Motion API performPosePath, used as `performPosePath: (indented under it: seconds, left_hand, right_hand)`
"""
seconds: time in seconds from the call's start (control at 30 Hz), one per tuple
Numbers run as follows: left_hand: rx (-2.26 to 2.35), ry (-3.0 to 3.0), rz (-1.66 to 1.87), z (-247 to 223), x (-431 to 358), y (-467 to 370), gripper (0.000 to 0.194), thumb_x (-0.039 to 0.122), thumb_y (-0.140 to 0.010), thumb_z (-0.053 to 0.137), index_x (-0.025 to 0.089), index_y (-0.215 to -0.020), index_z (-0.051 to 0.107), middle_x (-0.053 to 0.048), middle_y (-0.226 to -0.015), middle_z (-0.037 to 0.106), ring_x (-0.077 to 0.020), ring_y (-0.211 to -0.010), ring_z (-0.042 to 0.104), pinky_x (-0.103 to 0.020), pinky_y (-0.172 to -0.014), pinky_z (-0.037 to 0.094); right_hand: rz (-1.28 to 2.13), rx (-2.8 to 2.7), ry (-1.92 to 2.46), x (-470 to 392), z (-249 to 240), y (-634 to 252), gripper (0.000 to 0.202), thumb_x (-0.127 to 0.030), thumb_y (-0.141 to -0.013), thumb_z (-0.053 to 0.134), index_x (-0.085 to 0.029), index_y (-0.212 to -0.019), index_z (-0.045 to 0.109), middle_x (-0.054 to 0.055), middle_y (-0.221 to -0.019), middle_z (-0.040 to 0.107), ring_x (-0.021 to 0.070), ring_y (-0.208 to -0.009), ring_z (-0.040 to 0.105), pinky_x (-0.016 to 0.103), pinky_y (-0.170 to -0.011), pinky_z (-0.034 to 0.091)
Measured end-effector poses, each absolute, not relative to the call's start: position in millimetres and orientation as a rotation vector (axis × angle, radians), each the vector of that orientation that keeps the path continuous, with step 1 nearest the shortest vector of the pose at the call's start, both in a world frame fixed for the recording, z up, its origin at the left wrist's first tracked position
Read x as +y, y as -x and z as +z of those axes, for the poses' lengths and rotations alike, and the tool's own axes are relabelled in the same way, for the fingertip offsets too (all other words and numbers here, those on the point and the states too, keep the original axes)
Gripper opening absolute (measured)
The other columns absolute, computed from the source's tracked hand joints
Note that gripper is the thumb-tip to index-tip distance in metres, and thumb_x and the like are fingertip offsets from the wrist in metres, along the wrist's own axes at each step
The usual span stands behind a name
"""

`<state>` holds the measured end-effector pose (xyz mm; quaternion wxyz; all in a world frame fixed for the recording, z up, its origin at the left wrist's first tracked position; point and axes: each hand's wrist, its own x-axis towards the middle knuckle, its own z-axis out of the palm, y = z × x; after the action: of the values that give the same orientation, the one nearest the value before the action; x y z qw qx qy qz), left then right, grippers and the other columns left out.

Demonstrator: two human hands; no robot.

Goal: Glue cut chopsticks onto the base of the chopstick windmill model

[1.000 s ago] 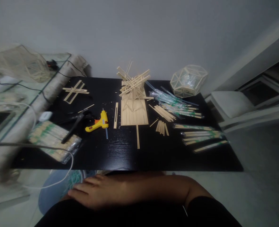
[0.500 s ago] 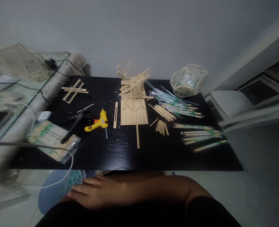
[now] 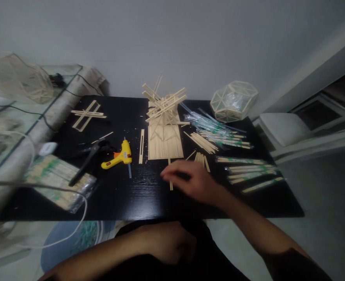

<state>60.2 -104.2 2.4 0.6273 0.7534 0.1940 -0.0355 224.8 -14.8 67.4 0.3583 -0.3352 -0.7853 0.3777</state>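
Note:
My right hand hovers above the table's front middle, over a pair of joined wooden sticks. Its thumb and index finger are bent towards each other with a gap, and nothing shows in them. My left hand rests over my lap below the table edge, its fingers curled in shadow with no object visible. Just beyond the right hand stands a wooden-stick model with a slatted base and crossed blades on top. To its left lie a slotted stick piece and a yellow glue gun.
Loose short sticks and wrapped chopsticks lie on the right of the black table. A geometric stick frame stands behind. Crossed sticks and a chopstick pack lie left. A bucket sits below.
My right arm, earlier folded across my lap, has risen and reached forward over the table to the joined sticks. My left hand has come into view over my lap. The view has shifted slightly.

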Motion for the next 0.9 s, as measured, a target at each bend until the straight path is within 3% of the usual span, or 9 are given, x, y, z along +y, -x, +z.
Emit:
performPosePath:
  seconds: [0.1,0.2,0.43,0.7,0.9]
  left_hand:
    - [0.504,-1.65,0.0,21,-83,-41,0.027,0.0,-0.079,0.054,0.022,-0.085,0.07,0.005,-0.071,0.065,-0.0102,-0.063,0.06,-0.02,-0.058,0.044]
    - [0.638,-1.57,0.254,38,-54,-21,0.03,0.001,-0.071,0.045,0.019,-0.08,0.067,0.004,-0.067,0.061,-0.0109,-0.063,0.058,-0.021,-0.059,0.043]
    - [1.045,-1.607,0.799,34,-6,-1,0.018,0.011,-0.077,0.042,0.019,-0.066,0.054,0.003,-0.061,0.054,-0.0109,-0.058,0.049,-0.022,-0.056,0.038]
    - [1.078,-1.697,0.824,9,-8,-5,0.022,0.008,-0.079,0.039,0.019,-0.068,0.055,0.004,-0.059,0.054,-0.01,-0.054,0.05,-0.021,-0.053,0.037]
    - [1.086,-1.85,0.845,3,-10,-3,0.027,0.003,-0.083,0.039,0.019,-0.071,0.057,0.005,-0.06,0.054,-0.0089,-0.053,0.049,-0.02,-0.053,0.036]
  right_hand:
    - [0.602,-1.948,1.341,39,57,-277,0.014,-0.027,-0.094,0.069,-0.02,-0.102,0.078,0.006,-0.098,0.081,0.0203,-0.086,0.077,0.034,-0.082,0.061]
    - [0.354,-1.963,1.648,78,39,-311,0.015,-0.025,-0.091,0.067,-0.017,-0.099,0.077,0.009,-0.095,0.08,0.0232,-0.081,0.074,0.039,-0.079,0.06]
    - [0.302,-2.071,1.774,98,10,-327,0.005,-0.015,-0.083,0.071,-0.018,-0.086,0.072,0.009,-0.087,0.077,0.0259,-0.084,0.071,0.04,-0.084,0.056]
    - [0.295,-2.103,1.809,97,-9,-327,0.012,-0.012,-0.085,0.068,-0.019,-0.096,0.068,0.01,-0.091,0.076,0.0273,-0.086,0.07,0.039,-0.08,0.053]
    - [0.276,-2.071,1.751,85,9,-318,0.018,-0.014,-0.092,0.056,-0.017,-0.107,0.066,0.013,-0.099,0.073,0.0281,-0.094,0.069,0.042,-0.087,0.053]
